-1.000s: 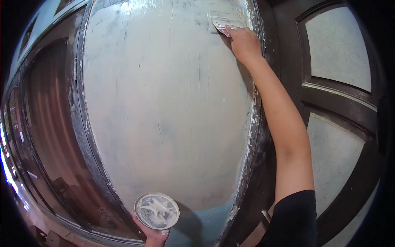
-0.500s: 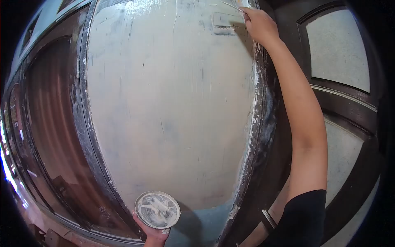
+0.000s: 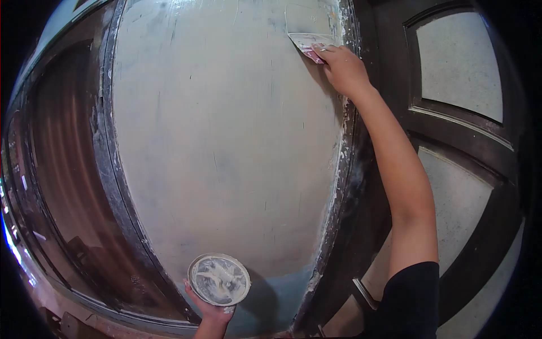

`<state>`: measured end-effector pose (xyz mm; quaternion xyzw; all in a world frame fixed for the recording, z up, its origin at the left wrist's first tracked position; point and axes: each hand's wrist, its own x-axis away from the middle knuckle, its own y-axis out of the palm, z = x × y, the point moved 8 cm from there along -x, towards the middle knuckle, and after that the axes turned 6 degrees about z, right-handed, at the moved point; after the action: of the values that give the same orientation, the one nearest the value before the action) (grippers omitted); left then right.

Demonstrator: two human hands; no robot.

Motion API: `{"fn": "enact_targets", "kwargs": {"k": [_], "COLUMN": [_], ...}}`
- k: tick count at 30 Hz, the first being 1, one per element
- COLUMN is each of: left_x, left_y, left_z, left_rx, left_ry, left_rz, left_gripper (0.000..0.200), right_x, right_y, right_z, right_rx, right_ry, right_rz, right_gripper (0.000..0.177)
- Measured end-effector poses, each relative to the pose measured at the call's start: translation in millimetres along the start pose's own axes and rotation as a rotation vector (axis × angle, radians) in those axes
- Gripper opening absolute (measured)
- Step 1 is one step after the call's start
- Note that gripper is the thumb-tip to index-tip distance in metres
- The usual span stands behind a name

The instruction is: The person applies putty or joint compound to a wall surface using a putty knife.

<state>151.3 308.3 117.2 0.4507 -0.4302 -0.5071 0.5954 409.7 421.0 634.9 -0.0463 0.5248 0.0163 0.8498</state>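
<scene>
My right hand [image 3: 344, 68] is closed around a wide putty knife [image 3: 309, 42] with a pinkish part near the grip. Its blade lies against the upper right of a pale, putty-smeared panel [image 3: 226, 130], close to the panel's right edge. Low in view, my left hand [image 3: 212, 309] supports a round shallow dish [image 3: 219, 279] from below and at its left side. White putty is smeared across the inside of the dish, which is tilted toward me. Some of the left fingers are hidden beneath it.
A dark wooden frame strip with chipped paint [image 3: 333, 214] borders the panel on the right. Beyond it stands dark woodwork with pale inset panels [image 3: 460, 65]. To the left is a brown glazed door or window [image 3: 65, 152]. Bluish paint [image 3: 282, 294] shows at the panel's bottom.
My right hand has moved down a little with the putty knife, whose blade now faces the panel more broadly. The left hand and dish have shifted only slightly in view.
</scene>
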Motion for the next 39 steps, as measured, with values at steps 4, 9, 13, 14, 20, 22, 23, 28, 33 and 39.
{"fn": "enact_targets", "kwargs": {"k": [4,9,13,14,20,22,23,28,33,39], "left_x": [1.5,2.5,1.4,0.3,-6.5,-4.6,-2.4,-9.1,24.8,8.9], "left_y": [2.2,4.2,3.7,2.8,-0.8,1.3,1.7,-28.2,8.6,-29.7], "left_z": [2.4,2.3,3.4,2.2,3.0,2.3,7.2,19.5,17.0,24.5], "left_rx": [0.001,-0.017,0.014,0.015,0.043,-0.027,-0.129,-0.408,-0.774,-0.846], "left_ry": [0.000,0.046,0.127,0.136,0.179,0.199,0.302,0.474,0.679,0.581], "left_rz": [0.019,-0.005,-0.020,-0.026,-0.085,-0.156,-0.144,-0.003,0.134,0.150], "left_gripper": [0.082,0.080,0.080,0.080,0.082,0.082,0.081,0.084,0.084,0.086], "right_x": [-35.5,-51.8,-45.9,-43.3,-42.0,-49.0,-56.9,-89.8,-90.8,-75.7], "right_y": [-11.9,-26.2,-24.4,-24.7,-42.4,-49.6,-54.3,-87.3,-74.5,-63.4], "right_z": [27.8,77.2,91.3,92.5,82.6,88.3,93.6,119.3,108.7,87.2], "right_rx": [-0.135,-0.292,-0.337,-0.346,-0.249,-0.199,-0.160,0.038,-0.051,-0.063], "right_ry": [0.127,0.261,0.294,0.308,0.333,0.328,0.315,0.367,0.392,0.213], "right_rz": [-0.088,0.189,0.330,0.340,0.310,0.299,0.341,0.323,0.235,0.145], "right_gripper": [0.034,0.037,0.039,0.040,0.038,0.036,0.036,0.035,0.029,0.032]}}
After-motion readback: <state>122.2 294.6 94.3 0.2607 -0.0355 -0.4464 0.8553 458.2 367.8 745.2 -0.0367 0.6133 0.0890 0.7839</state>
